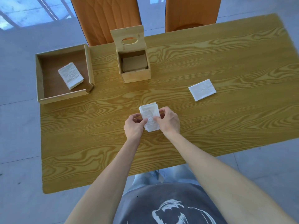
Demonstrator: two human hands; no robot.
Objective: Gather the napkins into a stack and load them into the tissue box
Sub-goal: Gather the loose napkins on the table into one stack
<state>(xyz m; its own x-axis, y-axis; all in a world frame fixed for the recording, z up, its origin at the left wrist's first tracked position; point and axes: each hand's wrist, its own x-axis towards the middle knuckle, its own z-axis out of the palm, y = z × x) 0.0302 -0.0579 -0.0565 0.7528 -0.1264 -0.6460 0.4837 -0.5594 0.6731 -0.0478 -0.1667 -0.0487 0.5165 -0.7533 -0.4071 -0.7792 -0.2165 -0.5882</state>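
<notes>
A small stack of white napkins (149, 116) is pinched between both hands at the table's middle. My left hand (133, 126) grips its left edge and my right hand (169, 121) grips its right edge. The wooden tissue box (135, 75) stands behind them with its lid (127, 38) hinged up; a brown insert shows inside. Another white napkin stack (70, 75) lies in the wooden tray (40, 78) at the left. A single flat napkin (202, 89) rests on the table to the right.
The wood-grain table (226, 118) has its near edge close to my body. Two orange chairs (105, 18) stand behind the far edge. Grey tiled floor surrounds the table.
</notes>
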